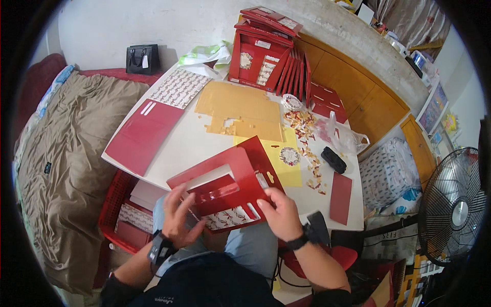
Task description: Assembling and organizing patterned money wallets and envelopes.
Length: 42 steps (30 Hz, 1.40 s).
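Above my lap, at the table's near edge, a red cardboard folder [204, 192] lies tilted, with a cut-out window and white patterned card showing at its lower part. My left hand [178, 217] grips its left edge, fingers curled and a little apart, the thumb near the patterned card. At the right edge, my right hand [280, 214] pinches the folder between thumb and fingers. A darker red panel with a small hanging slot sticks out behind the cover. Just beyond it lies a yellow sheet [292, 171] bearing a round floral sticker [289, 156].
Brown sheets [240, 105], a red card stack [146, 134] and patterned sheets [179, 87] cover the table's far and left parts. Finished-looking red folders [261, 56] stand at the back. Small scraps [302, 125], a black pouch [333, 159] and a fan [458, 212] are at right; a red basket [108, 215] stands left.
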Available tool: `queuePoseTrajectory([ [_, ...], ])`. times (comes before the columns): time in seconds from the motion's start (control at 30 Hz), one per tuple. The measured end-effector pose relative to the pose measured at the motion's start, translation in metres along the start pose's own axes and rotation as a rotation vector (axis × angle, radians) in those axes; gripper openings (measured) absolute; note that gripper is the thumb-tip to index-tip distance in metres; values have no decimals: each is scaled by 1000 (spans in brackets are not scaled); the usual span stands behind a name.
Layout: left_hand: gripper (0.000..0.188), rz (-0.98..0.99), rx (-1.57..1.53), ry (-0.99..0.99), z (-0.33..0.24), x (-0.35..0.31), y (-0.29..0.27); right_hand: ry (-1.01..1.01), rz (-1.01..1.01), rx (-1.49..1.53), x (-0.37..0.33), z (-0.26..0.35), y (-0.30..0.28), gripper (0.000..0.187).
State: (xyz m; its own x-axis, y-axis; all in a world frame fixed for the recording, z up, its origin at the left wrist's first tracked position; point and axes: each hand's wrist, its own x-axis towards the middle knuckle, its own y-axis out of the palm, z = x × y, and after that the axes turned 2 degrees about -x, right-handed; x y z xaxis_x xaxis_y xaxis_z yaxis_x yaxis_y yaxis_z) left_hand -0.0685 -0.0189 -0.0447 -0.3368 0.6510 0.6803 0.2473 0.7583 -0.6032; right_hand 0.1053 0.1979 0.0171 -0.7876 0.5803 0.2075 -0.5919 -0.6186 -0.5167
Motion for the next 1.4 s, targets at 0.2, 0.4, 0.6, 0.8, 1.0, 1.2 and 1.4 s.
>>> queuePoseTrajectory([
  [0.2, 94, -194, -467, -260, -5, -41, -10, -194, -26, -150, -36, 59, -12, 15],
  [0.4, 76, -257, -869, -359, -9, -44, -4, -87, -199, -59, -58, 59, -10, 13],
  [0.6, 45, -98, -1153, -278, -16, -33, -4, 44, -256, 106, -81, 43, -11, 17],
  [0.8, 32, 37, -1017, -401, -37, -33, -25, 171, -249, 378, -101, 35, -9, 20],
  [1.0, 31, 192, -1219, -640, -35, -45, -45, 101, -11, 510, -122, 37, -29, 22],
  [1.2, 25, 260, -1199, -714, -30, -72, -64, 76, 315, 490, -133, 72, -32, 24],
  [1.4, 25, 289, -1145, -651, -31, -72, -82, -419, 218, 230, -129, 94, -13, 27],
])
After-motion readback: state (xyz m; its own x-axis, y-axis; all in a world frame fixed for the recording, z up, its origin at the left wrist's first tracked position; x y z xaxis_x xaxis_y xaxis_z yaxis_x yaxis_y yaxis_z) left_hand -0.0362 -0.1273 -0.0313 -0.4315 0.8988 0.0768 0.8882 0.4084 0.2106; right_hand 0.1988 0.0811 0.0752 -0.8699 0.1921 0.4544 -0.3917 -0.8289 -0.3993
